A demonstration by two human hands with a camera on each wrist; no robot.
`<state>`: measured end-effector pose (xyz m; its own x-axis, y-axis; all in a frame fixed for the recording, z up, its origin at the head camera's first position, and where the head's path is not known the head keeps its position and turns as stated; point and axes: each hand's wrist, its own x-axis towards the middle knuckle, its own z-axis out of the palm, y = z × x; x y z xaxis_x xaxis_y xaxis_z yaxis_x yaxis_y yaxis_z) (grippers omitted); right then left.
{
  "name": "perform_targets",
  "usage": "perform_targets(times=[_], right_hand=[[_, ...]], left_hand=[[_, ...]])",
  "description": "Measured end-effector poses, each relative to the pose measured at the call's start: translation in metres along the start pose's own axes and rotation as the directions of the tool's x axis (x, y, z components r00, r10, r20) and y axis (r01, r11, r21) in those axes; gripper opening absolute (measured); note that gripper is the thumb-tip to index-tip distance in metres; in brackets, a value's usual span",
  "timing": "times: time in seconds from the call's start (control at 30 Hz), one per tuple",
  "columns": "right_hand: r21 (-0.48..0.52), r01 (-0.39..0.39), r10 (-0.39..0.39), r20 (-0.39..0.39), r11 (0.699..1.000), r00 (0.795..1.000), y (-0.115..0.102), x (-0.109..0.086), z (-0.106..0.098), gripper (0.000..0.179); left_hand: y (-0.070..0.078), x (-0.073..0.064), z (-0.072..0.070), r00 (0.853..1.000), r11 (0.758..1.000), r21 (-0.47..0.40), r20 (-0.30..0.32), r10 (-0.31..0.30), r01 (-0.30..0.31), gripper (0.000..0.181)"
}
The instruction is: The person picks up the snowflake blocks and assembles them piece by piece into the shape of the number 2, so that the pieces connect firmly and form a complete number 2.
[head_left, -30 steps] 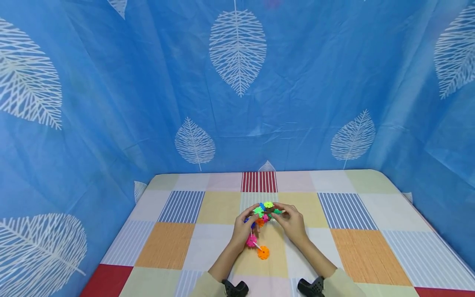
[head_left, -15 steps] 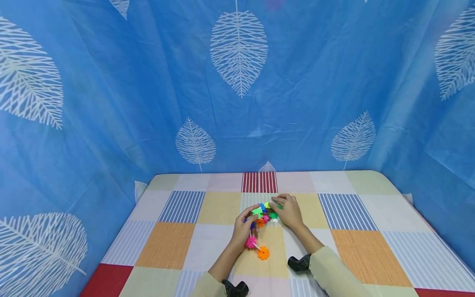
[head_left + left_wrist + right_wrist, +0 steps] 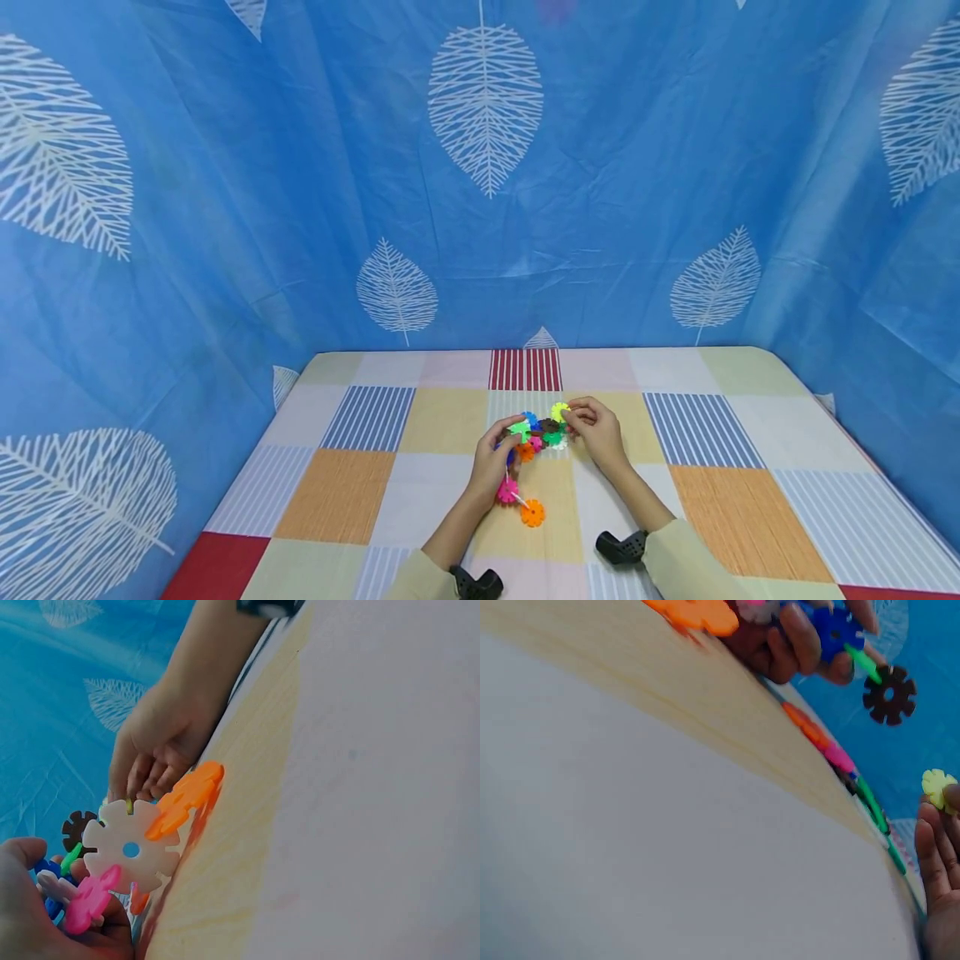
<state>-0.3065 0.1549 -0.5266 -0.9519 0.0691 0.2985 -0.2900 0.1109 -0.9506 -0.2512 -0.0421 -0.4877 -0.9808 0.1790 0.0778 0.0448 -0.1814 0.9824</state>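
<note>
My left hand [image 3: 489, 468] holds a joined string of notched plastic discs, its thumb and fingers around the blue disc [image 3: 835, 634]. From that hand hang a pink disc [image 3: 507, 490] and an orange disc [image 3: 532, 512]; a white disc [image 3: 112, 847] sits between them, seen edge-on from the head. At the string's far end a light green disc [image 3: 864, 664] bears a brown disc [image 3: 889, 694]. Between thumb and fingers my right hand [image 3: 600, 435] pinches a yellow disc [image 3: 559, 412], which stands apart from the brown one in the right wrist view.
Behind the hands, several loose discs lie on the checked cloth [image 3: 442, 483], among them an orange one [image 3: 527, 451], a green one [image 3: 552, 437] and a white one [image 3: 558, 445]. A blue leaf-print curtain [image 3: 600, 167] encloses the table's back and sides.
My right hand has lifted, taken the yellow disc and moved it rightward, away from the string. My left hand stays nearly still with the joined discs.
</note>
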Motion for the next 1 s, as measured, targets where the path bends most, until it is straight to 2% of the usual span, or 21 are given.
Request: perform_targets(times=[0.07,0.13,0.23,0.43,0.6,0.77,1.0], right_hand=[[0.132,-0.057,0.054,0.021,0.990,0.998,-0.003,-0.007,-0.001,0.024],[0.189,-0.093,0.085,0.053,0.978,0.995,-0.007,-0.014,0.000,0.029],[0.215,-0.130,0.113,0.089,0.968,0.990,-0.012,-0.023,0.005,0.034],[0.253,-0.167,0.151,0.082,0.953,0.985,-0.016,-0.033,0.011,0.030],[0.287,-0.200,0.186,0.077,0.937,0.980,-0.017,-0.035,0.012,0.030],[0.321,-0.259,0.231,0.122,0.911,0.965,-0.019,-0.036,0.012,0.031],[0.328,-0.267,0.232,0.142,0.906,0.962,-0.022,-0.035,0.012,0.027]], left_hand=[[0.000,0.000,0.000,1.000,1.000,-0.004,-0.005,0.000,0.000,0.034],[0.001,0.000,0.000,1.000,1.000,-0.006,-0.008,0.003,-0.003,0.033],[0.000,0.000,0.000,1.000,1.000,-0.004,-0.014,0.007,-0.007,0.032],[-0.001,0.000,0.001,1.000,1.000,-0.020,-0.002,0.012,-0.012,0.035],[-0.002,0.000,0.001,1.000,0.999,-0.037,0.004,0.005,-0.005,0.035],[-0.004,0.002,0.000,1.000,0.998,-0.063,-0.003,-0.025,0.025,0.036],[-0.004,0.002,-0.001,1.000,0.999,-0.046,0.007,-0.011,0.012,0.035]])
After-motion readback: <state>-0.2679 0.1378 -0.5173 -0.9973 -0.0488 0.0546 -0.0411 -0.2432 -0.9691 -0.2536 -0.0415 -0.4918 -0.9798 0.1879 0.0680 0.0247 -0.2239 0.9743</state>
